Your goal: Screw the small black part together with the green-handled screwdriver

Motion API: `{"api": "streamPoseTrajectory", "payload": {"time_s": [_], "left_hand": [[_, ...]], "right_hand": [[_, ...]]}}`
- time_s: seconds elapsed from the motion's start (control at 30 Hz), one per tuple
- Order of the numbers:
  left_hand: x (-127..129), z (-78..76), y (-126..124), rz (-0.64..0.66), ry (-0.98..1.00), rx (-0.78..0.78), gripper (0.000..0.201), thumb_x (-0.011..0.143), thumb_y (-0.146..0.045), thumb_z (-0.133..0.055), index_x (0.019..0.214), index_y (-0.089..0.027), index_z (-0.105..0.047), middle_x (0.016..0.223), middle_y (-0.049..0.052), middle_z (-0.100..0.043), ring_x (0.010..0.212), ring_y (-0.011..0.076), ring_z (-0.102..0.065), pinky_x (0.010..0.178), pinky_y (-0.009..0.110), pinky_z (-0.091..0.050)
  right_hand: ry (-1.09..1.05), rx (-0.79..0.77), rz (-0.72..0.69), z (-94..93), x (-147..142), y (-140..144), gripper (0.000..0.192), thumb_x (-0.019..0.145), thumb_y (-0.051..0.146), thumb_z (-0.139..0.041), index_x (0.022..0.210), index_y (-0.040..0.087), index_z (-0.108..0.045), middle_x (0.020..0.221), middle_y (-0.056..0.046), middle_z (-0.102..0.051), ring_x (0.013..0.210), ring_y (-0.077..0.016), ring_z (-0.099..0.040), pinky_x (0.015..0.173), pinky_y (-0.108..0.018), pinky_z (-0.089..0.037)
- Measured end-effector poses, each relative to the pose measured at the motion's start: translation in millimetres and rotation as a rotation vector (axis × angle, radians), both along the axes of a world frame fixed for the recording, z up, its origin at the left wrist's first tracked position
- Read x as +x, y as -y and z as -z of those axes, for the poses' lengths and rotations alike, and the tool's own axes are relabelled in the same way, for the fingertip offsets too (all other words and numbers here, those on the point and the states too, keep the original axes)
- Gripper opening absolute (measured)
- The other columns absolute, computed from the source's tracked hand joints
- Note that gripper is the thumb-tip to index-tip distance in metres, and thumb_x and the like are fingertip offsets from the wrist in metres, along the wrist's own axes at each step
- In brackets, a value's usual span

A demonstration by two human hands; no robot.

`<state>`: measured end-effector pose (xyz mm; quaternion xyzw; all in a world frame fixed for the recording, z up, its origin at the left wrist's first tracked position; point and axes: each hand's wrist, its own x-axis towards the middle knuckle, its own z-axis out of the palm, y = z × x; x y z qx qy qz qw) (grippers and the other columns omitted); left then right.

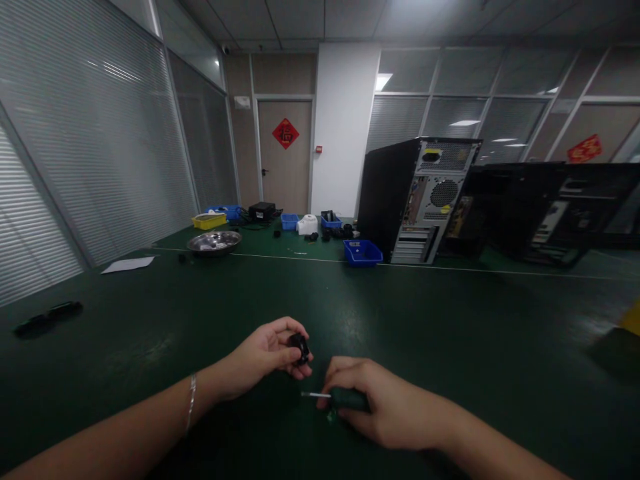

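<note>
Fingers of left hand (265,357) pinch small black part (299,347); right hand (380,407) grips green-handled screwdriver (340,398)

green table (450,333), steel bowl (214,242), blue bin (363,253)

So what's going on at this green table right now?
A person works with bare hands over a dark green table. The left hand pinches a small black plastic part between its fingertips, held just above the surface. The right hand grips a green-handled screwdriver, its thin metal shaft pointing left, below that part and not touching it. Farther back stand a black computer tower case, a blue plastic bin and a round metal bowl.
</note>
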<state>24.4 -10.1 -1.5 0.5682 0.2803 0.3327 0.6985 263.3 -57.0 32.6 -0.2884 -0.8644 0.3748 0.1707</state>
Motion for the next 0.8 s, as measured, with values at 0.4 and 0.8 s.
{"api": "streamPoseTrajectory", "payload": {"time_s": [0.4, 0.8], "left_hand": [[-0.4, 2.1, -0.5, 0.007, -0.003, -0.003, 0.027, 0.082, -0.021, -0.071, 0.102, -0.015, -0.055, 0.093, 0.007, -0.067, 0.08, 0.0199, -0.069, 0.072, 0.034, -0.051], [1.6, -2.3, 2.1, 0.017, -0.053, 0.04, 0.033, 0.083, -0.022, -0.068, 0.115, -0.018, -0.059, 0.098, 0.006, -0.065, 0.081, 0.0181, -0.067, 0.076, 0.034, -0.051]], "right_hand": [[0.044, 0.016, 0.04, 3.8, -3.3, -0.1, 0.03, 0.081, 0.012, -0.069, 0.11, 0.021, -0.069, 0.104, -0.004, -0.067, 0.095, -0.0197, -0.064, 0.082, -0.027, -0.048], [0.089, 0.027, 0.072, 4.2, -4.3, 4.1, 0.03, 0.076, 0.013, -0.069, 0.105, 0.022, -0.068, 0.107, -0.004, -0.063, 0.096, -0.0205, -0.062, 0.085, -0.028, -0.047]]}}
